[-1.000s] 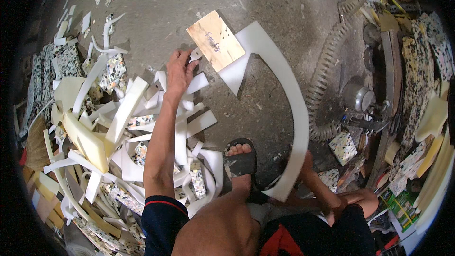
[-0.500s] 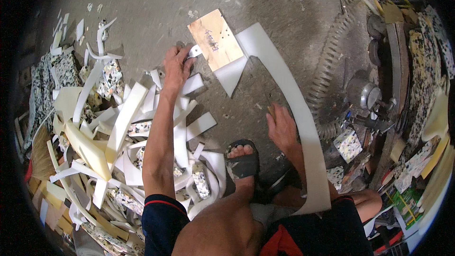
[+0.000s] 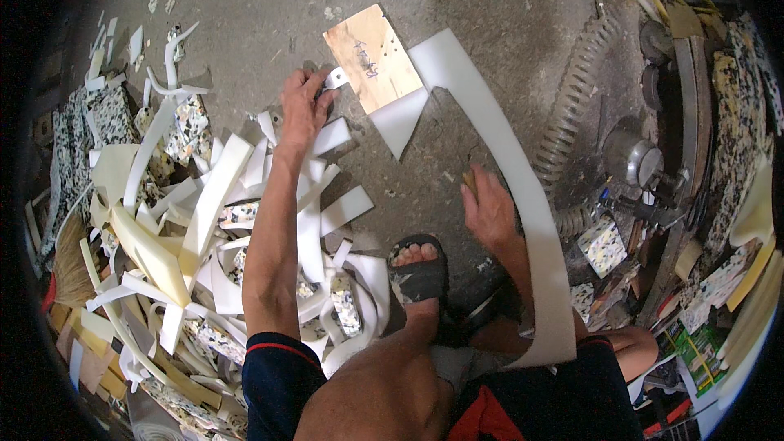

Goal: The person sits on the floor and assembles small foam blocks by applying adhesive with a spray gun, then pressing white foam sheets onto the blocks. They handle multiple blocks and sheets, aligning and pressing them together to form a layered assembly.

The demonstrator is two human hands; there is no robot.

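Note:
A flat wooden board (image 3: pixel 374 61) with handwriting and small dark holes lies on a curved strip of white foam (image 3: pixel 498 135). My left hand (image 3: pixel 305 106) is closed on a pale tab (image 3: pixel 336 78) with a hole, which sticks out from the board's left edge. Under the board's near side a pointed end of the foam shows, and the long arm of the strip bends right and back toward my lap. My right hand (image 3: pixel 492 211) sits inside that curve, closed around a tan-handled knife (image 3: pixel 469 181). The knife's blade is hard to make out against the floor.
A heap of white and yellowish foam offcuts (image 3: pixel 216 196) spreads along my left, beside a straw broom (image 3: pixel 73 257). To the right runs a coiled clear hose (image 3: pixel 572 98), near a round metal machine part (image 3: pixel 641 159). My sandalled foot (image 3: pixel 418 273) stands between my arms.
The whole view has shifted slightly. Both hands, the board and the foam strip keep nearly the same places relative to each other; the thin blade shows less than before.

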